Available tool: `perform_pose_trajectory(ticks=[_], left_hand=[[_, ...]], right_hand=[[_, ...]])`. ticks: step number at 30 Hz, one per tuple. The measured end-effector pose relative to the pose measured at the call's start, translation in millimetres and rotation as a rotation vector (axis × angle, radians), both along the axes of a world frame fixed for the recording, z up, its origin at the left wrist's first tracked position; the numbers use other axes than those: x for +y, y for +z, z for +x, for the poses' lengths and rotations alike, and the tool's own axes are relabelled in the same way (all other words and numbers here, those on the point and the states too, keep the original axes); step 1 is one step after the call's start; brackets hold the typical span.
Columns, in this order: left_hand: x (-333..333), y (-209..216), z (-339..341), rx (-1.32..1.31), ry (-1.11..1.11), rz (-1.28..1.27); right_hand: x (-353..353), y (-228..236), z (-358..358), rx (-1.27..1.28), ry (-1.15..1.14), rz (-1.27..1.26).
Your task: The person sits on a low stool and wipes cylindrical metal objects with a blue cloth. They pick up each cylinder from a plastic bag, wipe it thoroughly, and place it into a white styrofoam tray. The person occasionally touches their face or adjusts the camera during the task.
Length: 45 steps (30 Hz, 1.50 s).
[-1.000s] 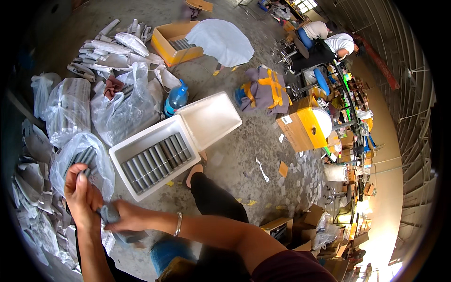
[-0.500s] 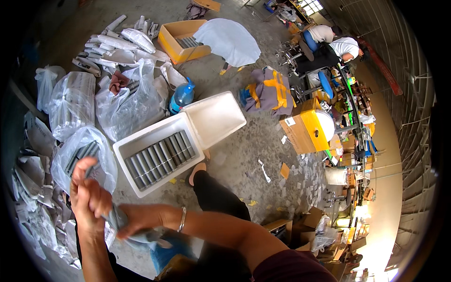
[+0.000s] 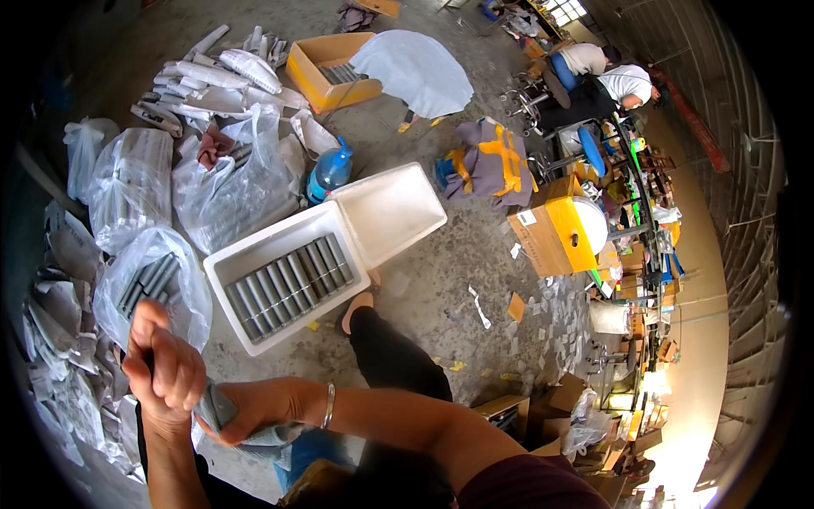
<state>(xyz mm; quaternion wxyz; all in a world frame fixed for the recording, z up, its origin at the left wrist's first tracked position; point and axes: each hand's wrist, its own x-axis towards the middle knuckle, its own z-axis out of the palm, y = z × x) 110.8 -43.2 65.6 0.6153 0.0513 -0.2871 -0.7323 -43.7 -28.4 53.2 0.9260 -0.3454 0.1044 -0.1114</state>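
At the lower left, my left hand [image 3: 168,373] is closed round a slim grey cylinder, mostly hidden by the fingers. My right hand [image 3: 254,405] grips a grey cloth [image 3: 270,445], bunched right beside the left fist; whether it wraps the cylinder is hidden. Just beyond the hands, a clear plastic bag [image 3: 199,310] holds several loose grey cylinders [image 3: 157,276]. To its right stands a white foam box [image 3: 227,284] with a row of grey cylinders [image 3: 288,284] laid side by side, its white lid [image 3: 394,212] leaning off the far right side.
Crumpled paper wrappings [image 3: 68,373] and filled plastic bags [image 3: 131,187] crowd the left. A blue bottle [image 3: 331,172] stands behind the foam box. Farther off are a yellow carton [image 3: 326,93], a taped bundle [image 3: 496,165] and a large carton [image 3: 551,233]. Two people sit by the workbenches.
Both hands have shifted slightly. My left fist sits a little lower, and the right hand, blurred before, is now sharper, still on the cloth. The boxes and bags stay where they were.
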Motion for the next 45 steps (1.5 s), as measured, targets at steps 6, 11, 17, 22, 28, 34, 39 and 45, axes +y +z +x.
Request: perform_pose_trajectory(ticks=[6, 11, 17, 22, 28, 34, 39, 45], left_hand=[[-11, -22, 0, -0.486, 0.697, 0.590], [-6, -5, 4, -0.336, 0.507, 0.408], [1, 4, 0, -0.037, 0.081, 0.079], [-14, -5, -4, -0.490, 0.716, 0.698], [-5, 11, 27, -0.108, 0.421, 0.442], [-5, -12, 27, 0.175, 0.291, 0.413], [-7, -12, -4, -0.037, 0.214, 0.482], [3, -11, -18, -0.163, -0.013, 0.502]], right_hand=[[-16, -31, 19, 0.902, -0.412, -1.100], [-21, -16, 13, 0.565, -0.222, -0.726], [-3, -14, 4, 0.066, -0.019, -0.163], [-21, -11, 15, 0.883, -0.294, -1.071], [-36, 13, 5, 0.339, -0.028, -0.311], [-10, -6, -8, -0.002, 0.010, 0.401], [-25, -12, -16, 0.014, -0.052, 0.489], [-38, -6, -19, 0.086, -0.193, 0.220]])
